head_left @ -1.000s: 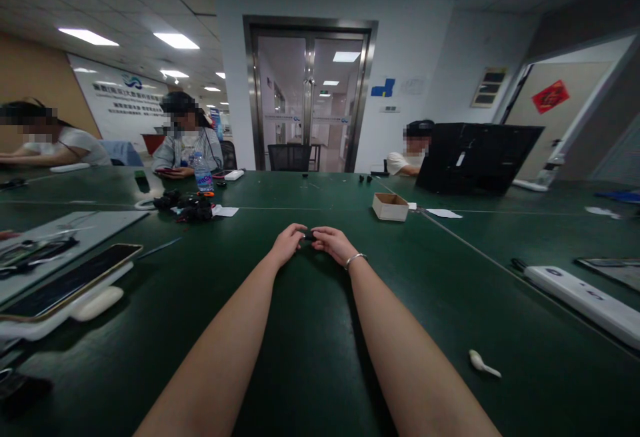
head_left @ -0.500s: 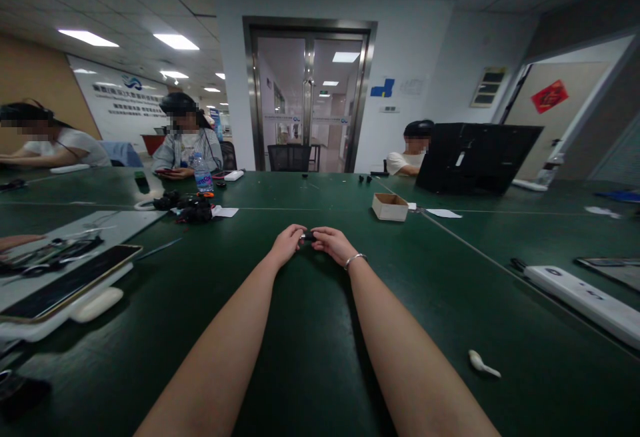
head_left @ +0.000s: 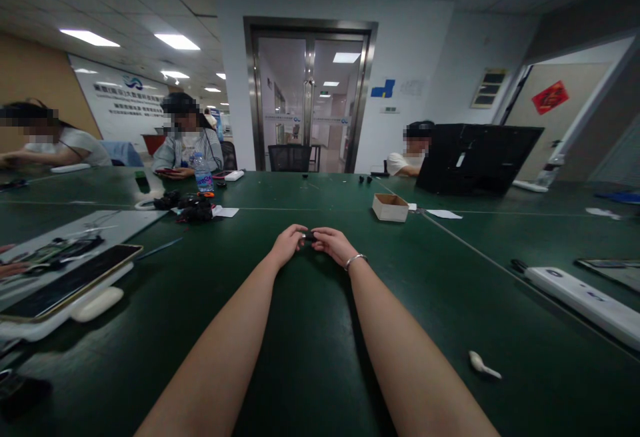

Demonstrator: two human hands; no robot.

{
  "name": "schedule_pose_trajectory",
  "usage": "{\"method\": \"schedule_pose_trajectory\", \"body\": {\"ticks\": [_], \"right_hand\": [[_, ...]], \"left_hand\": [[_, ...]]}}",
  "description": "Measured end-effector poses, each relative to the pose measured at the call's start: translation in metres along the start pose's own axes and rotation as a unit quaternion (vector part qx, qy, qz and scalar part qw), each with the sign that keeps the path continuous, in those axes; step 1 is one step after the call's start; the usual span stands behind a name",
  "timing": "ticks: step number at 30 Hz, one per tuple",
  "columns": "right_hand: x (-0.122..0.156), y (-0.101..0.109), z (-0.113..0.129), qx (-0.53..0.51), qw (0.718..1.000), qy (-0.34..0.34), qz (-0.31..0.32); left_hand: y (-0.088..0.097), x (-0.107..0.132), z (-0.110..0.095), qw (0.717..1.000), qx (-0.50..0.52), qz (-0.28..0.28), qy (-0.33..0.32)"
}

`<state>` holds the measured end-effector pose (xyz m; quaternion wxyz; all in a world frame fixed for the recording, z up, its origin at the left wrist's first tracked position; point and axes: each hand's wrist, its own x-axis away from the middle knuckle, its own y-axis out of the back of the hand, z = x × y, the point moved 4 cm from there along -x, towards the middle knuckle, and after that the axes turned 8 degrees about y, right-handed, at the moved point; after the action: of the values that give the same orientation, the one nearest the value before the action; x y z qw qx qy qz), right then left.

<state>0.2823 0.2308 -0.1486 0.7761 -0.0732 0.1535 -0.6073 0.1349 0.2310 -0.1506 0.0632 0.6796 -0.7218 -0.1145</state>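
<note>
While bare arms (head_left: 215, 350) reach over the near edge of the green table (head_left: 310, 364), a small white piece (head_left: 483, 365) lies to their right, its bulb toward the far left corner and its stem toward the near right one. Over on the left side, a phone (head_left: 75, 284) rests on something white, with a rounded white case (head_left: 99, 304) just beside it; a power strip (head_left: 587, 300) slants along the right side.

Around the middle of the table, the left hand (head_left: 287, 245) and right hand (head_left: 334, 244) meet at a short black piece (head_left: 309, 236). Its long axis runs sideways, roughly parallel to the far edge, one end in each hand. A pale glint shows at the left end, but from here I can't make out which end is its front. Both sets of fingers are nearly closed, pinching it at the tips; whether it touches the surface, I can't tell.

Beyond, to the right, stands an open-topped box (head_left: 390, 210); its near wall hides the bottom, so its contents escape me. Across to the left, a clear bottle (head_left: 203, 180) stands upright behind a dark tangle (head_left: 195, 208). Toward the far edge, a black monitor (head_left: 477, 157) partly hides a person (head_left: 400, 162).
</note>
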Motion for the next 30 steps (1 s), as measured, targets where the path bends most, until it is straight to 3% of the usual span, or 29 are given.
{"method": "schedule_pose_trajectory", "body": {"ticks": [30], "right_hand": [[0.0011, -0.0012, 0.0029, 0.008, 1.000, -0.010, -0.004]], "left_hand": [[0.0003, 0.0008, -0.0006, 1.000, -0.019, -0.005, -0.015]]}}
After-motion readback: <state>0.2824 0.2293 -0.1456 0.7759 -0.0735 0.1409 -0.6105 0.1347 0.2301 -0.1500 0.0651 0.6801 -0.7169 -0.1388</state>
